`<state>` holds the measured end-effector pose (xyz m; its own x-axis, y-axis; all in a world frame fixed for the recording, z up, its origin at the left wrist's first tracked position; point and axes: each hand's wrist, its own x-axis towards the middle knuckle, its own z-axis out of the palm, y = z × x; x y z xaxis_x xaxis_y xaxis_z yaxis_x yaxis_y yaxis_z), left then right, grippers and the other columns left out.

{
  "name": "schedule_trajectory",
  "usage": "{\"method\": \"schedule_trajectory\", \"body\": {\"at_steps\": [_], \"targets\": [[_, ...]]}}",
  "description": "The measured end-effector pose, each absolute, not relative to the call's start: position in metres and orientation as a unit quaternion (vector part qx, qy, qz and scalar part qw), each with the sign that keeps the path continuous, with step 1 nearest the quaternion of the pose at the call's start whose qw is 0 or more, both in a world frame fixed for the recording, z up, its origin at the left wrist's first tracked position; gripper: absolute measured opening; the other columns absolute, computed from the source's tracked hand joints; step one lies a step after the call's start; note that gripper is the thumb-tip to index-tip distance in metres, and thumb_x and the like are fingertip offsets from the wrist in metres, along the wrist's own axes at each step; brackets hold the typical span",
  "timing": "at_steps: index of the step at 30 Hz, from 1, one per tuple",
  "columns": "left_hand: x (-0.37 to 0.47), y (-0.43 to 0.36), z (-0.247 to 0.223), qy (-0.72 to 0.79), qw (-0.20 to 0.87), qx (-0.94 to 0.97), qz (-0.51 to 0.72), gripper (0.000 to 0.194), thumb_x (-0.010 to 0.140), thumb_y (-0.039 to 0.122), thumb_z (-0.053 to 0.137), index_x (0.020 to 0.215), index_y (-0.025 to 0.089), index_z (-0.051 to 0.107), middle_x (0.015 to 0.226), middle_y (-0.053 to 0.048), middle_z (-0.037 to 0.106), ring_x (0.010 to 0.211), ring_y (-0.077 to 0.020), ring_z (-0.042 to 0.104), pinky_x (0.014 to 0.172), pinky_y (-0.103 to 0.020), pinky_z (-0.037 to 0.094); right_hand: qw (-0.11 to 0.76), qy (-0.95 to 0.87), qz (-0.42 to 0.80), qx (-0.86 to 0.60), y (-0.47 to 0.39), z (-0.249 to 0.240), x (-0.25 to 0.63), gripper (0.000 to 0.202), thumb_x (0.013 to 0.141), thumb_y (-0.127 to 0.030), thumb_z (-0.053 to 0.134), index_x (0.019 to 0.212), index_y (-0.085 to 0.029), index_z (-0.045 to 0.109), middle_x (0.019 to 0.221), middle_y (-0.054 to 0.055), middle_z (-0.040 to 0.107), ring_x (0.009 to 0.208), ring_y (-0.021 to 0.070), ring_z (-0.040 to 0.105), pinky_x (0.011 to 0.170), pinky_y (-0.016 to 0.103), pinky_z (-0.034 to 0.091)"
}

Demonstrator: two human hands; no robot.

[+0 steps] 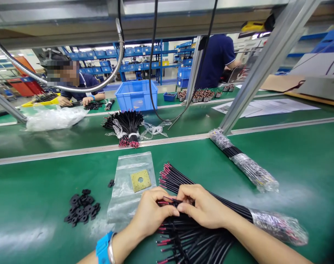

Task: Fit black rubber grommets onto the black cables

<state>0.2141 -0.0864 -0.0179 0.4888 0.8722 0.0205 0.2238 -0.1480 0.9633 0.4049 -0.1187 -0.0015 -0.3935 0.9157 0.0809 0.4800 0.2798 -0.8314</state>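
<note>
My left hand (155, 209) and my right hand (201, 206) meet over a fan of black cables (202, 242). Thumb and fingers of both are closed on the end of one black cable (174, 201), whose thin red and black wires show between them. Whether a small black part sits on that cable is hidden by my fingers. More black cables (180, 178) with red wire tips lie just beyond, their far ends wrapped in clear plastic (279, 224). To the left of my left hand, a clear zip bag (134, 163) lies under a yellowish square plate with a hole (136, 185).
Small black flat pieces (83, 207) lie heaped at left, with a single one (111, 183) by the bag. A wrapped cable bundle (243, 159) lies at right. Tied cables (128, 126) and a blue bin (136, 95) stand beyond the rail. Two people work across the bench.
</note>
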Motion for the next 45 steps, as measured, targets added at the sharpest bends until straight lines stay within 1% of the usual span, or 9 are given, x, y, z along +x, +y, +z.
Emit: {"method": "schedule_trajectory", "body": {"at_steps": [9, 14, 16, 20, 28, 33, 37, 40, 45], "targets": [[0.214, -0.085, -0.019, 0.391, 0.557, 0.667, 0.303, 0.017, 0.057, 0.026, 0.085, 0.069, 0.018, 0.075, 0.069, 0.000, 0.062, 0.069, -0.0149, 0.057, 0.064, -0.025, 0.043, 0.270, -0.680, 0.475, -0.489, -0.120, -0.008, 0.405, 0.018, 0.083, -0.029, 0.059, 0.072, -0.018, 0.050, 0.055, -0.003, 0.053, 0.047, 0.0111, 0.054, 0.046, 0.020, 0.040], [0.198, -0.082, -0.013, 0.343, 0.614, 0.657, 0.272, 0.047, 0.059, 0.017, 0.081, 0.104, 0.018, 0.067, 0.092, -0.003, 0.067, 0.078, -0.0153, 0.062, 0.074, -0.029, 0.050, 0.253, -0.702, 0.454, -0.487, -0.118, -0.003, 0.404, 0.020, 0.083, -0.031, 0.061, 0.072, -0.017, 0.052, 0.057, -0.003, 0.053, 0.050, 0.0100, 0.051, 0.049, 0.020, 0.039], [0.196, -0.084, -0.013, 0.340, 0.623, 0.641, 0.290, 0.046, 0.066, 0.011, 0.072, 0.110, 0.018, 0.058, 0.093, -0.003, 0.067, 0.080, -0.0146, 0.063, 0.077, -0.030, 0.052, 0.245, -0.714, 0.439, -0.488, -0.118, -0.002, 0.404, 0.019, 0.083, -0.030, 0.062, 0.072, -0.017, 0.053, 0.058, -0.003, 0.053, 0.052, 0.0098, 0.050, 0.051, 0.020, 0.039], [0.201, -0.089, -0.017, 0.349, 0.596, 0.653, 0.310, 0.034, 0.071, 0.008, 0.060, 0.102, 0.019, 0.051, 0.084, 0.000, 0.068, 0.074, -0.0131, 0.065, 0.075, -0.029, 0.053, 0.242, -0.721, 0.427, -0.489, -0.118, -0.003, 0.406, 0.018, 0.082, -0.028, 0.064, 0.071, -0.017, 0.054, 0.060, -0.004, 0.054, 0.053, 0.0096, 0.049, 0.053, 0.020, 0.038], [0.203, -0.095, -0.016, 0.362, 0.585, 0.655, 0.313, 0.033, 0.071, 0.009, 0.060, 0.099, 0.020, 0.047, 0.080, 0.002, 0.066, 0.071, -0.0122, 0.064, 0.071, -0.027, 0.052, 0.235, -0.736, 0.424, -0.473, -0.118, -0.001, 0.407, 0.019, 0.082, -0.031, 0.064, 0.072, -0.017, 0.056, 0.063, -0.003, 0.054, 0.055, 0.0095, 0.047, 0.054, 0.020, 0.037], [0.193, -0.098, -0.013, 0.333, 0.618, 0.654, 0.282, 0.040, 0.073, 0.003, 0.051, 0.108, 0.020, 0.042, 0.089, -0.003, 0.069, 0.082, -0.0153, 0.065, 0.078, -0.032, 0.051, 0.227, -0.759, 0.386, -0.472, -0.117, 0.001, 0.405, 0.019, 0.090, -0.033, 0.054, 0.077, -0.018, 0.054, 0.066, -0.003, 0.054, 0.061, 0.0108, 0.048, 0.059, 0.022, 0.039], [0.183, -0.095, -0.005, 0.317, 0.615, 0.679, 0.245, 0.053, 0.065, -0.003, 0.044, 0.112, 0.020, 0.039, 0.094, -0.005, 0.071, 0.088, -0.0174, 0.066, 0.080, -0.034, 0.051, 0.236, -0.762, 0.310, -0.518, -0.117, -0.011, 0.398, 0.007, 0.091, -0.024, 0.048, 0.094, -0.020, 0.053, 0.081, 0.000, 0.059, 0.072, 0.0134, 0.054, 0.068, 0.025, 0.043], [0.166, -0.078, 0.007, 0.354, 0.531, 0.730, 0.243, 0.046, 0.069, 0.002, 0.046, 0.111, 0.020, 0.044, 0.094, -0.004, 0.072, 0.086, -0.0171, 0.066, 0.079, -0.032, 0.050, 0.217, -0.772, 0.295, -0.520, -0.119, -0.020, 0.395, 0.019, 0.087, -0.020, 0.052, 0.106, -0.021, 0.051, 0.088, 0.002, 0.059, 0.077, 0.0147, 0.057, 0.072, 0.027, 0.046], [0.106, -0.025, 0.017, 0.580, 0.186, 0.775, 0.168, 0.024, 0.079, 0.019, 0.051, 0.100, 0.020, 0.061, 0.098, -0.006, 0.069, 0.087, -0.0217, 0.064, 0.080, -0.034, 0.047, 0.195, -0.772, 0.304, -0.522, -0.120, -0.023, 0.398, 0.028, 0.086, -0.024, 0.055, 0.113, -0.022, 0.048, 0.082, 0.000, 0.056, 0.069, 0.0133, 0.056, 0.066, 0.026, 0.048]]}}
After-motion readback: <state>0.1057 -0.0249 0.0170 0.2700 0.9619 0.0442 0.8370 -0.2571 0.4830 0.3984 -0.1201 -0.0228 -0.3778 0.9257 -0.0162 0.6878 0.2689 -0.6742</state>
